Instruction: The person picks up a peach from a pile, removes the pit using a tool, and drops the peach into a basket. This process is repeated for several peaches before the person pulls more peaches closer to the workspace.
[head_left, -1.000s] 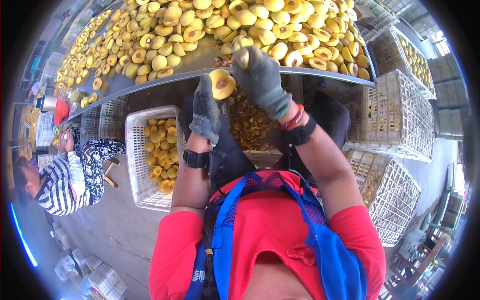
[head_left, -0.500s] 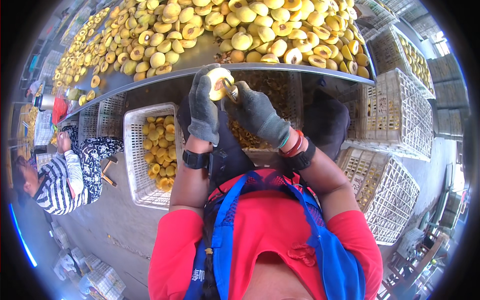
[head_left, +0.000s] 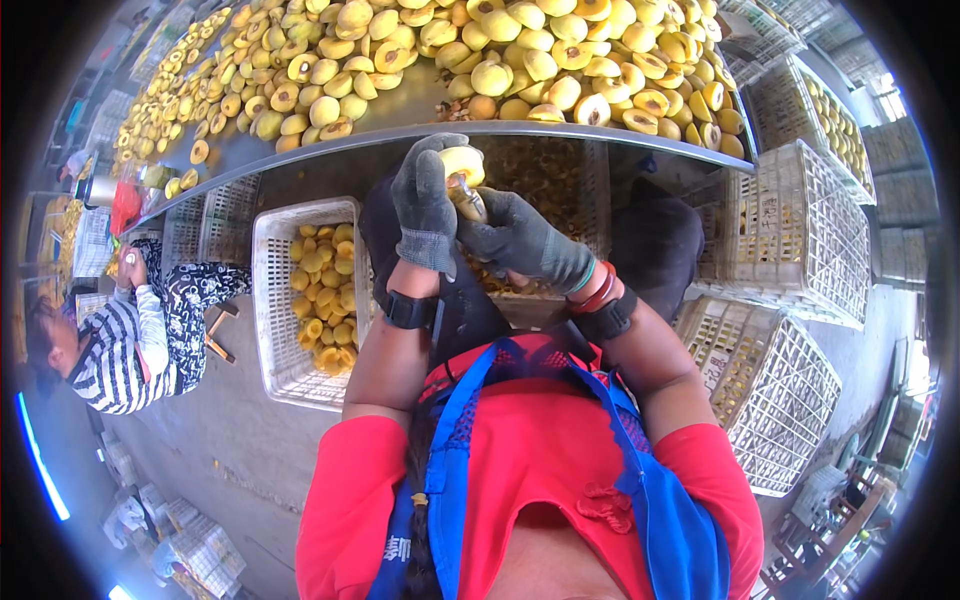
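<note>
Left hand (head_left: 420,205) clamped on one yellow fruit half (head_left: 461,162), right hand (head_left: 528,240) wrapped round one small tool (head_left: 470,206); hands close together, just short of desk's (head_left: 405,105) near edge. Piled fruit (head_left: 545,67) on desk, too many to count. Grey floor (head_left: 250,450); one near white crate (head_left: 270,300) at left, one seated co-worker (head_left: 122,352) beyond. Tool slants lengthwise, tip pointing forward-left at fruit half.

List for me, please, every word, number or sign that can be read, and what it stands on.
Blue apron: small white characters; I won't copy them.
Upper right crate: dark writing, too blurred.
Lower right crate: dark writing, too blurred.
Co-worker's trousers: letter-like print, too small.
</note>
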